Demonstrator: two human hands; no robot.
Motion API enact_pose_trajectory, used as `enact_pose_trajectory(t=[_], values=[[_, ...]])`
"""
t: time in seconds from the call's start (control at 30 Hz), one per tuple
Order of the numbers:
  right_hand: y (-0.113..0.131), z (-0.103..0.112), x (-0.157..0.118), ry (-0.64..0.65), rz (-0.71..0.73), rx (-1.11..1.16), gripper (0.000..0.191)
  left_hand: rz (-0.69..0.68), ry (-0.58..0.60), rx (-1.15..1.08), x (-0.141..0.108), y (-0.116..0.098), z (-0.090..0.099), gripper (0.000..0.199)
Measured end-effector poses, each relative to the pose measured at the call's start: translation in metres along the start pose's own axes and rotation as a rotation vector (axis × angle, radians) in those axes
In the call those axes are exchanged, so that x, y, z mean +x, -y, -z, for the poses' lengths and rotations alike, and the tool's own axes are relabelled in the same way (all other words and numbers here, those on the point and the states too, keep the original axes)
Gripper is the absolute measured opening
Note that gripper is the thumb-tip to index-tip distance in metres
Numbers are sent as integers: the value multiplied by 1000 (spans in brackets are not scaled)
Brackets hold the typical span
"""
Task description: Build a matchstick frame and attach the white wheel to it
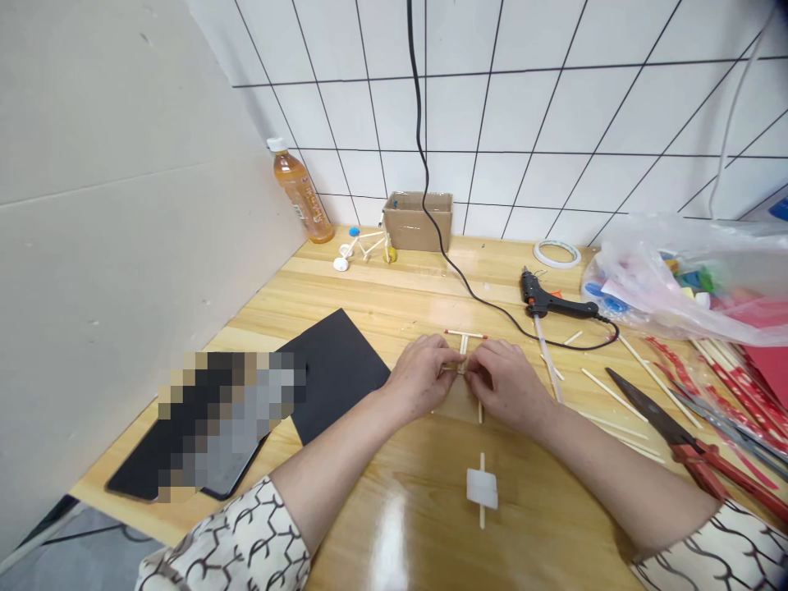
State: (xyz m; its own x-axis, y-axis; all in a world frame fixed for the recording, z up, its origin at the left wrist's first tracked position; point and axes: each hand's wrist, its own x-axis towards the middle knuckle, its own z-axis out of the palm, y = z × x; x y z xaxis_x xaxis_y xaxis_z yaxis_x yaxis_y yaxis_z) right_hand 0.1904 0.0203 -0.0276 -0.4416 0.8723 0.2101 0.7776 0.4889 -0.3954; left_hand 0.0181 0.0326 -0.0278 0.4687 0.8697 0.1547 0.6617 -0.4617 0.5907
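The table (394, 525) was a light wooden top, its back edge against a white tiled wall (523, 107) and its left edge along a pale upright board (111, 205). A black cord (423, 148) hung down the wall and ran across the table to a glue gun (547, 300). A plastic bag (683, 279) of colored things filled the right back corner, and red-handled scissors (665, 431) lay along the right side. A bottle (299, 197), a cardboard box (417, 222), a small stick bicycle (363, 246) and a tape roll (557, 253) stood or lay along the back edge. Nearer the left edge were a black sheet (336, 369) and a dark flat object (141, 468), partly blurred out.

Both forearms reached in from the near edge, with the hands at the middle of the table. The fingers (446, 357) of the left hand (419, 377) and the fingers (477, 369) of the right hand (501, 384) were closed and nearly met, pinching a stick frame (463, 345) between them. The frame was a thin T shape of pale sticks, with red marks on its crossbar. Loose sticks (612, 394) lay to the right, and a white block on a stick (482, 488) lay nearer the person.
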Motion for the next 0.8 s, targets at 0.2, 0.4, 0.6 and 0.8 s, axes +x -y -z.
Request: enact_pose_trajectory(t=[0.2, 0.4, 0.6, 0.8], values=[[0, 0, 0, 5, -3, 7, 10, 6, -1, -4, 0, 0, 0, 29], [1, 2, -1, 11, -3, 25, 8, 11, -2, -8, 0, 0, 0, 28], [1, 3, -2, 7, -1, 35, 8, 7, -8, -41, 0, -1, 1, 29], [0, 1, -2, 5, 8, 40, 8, 6, 4, -23, 0, -2, 2, 30]])
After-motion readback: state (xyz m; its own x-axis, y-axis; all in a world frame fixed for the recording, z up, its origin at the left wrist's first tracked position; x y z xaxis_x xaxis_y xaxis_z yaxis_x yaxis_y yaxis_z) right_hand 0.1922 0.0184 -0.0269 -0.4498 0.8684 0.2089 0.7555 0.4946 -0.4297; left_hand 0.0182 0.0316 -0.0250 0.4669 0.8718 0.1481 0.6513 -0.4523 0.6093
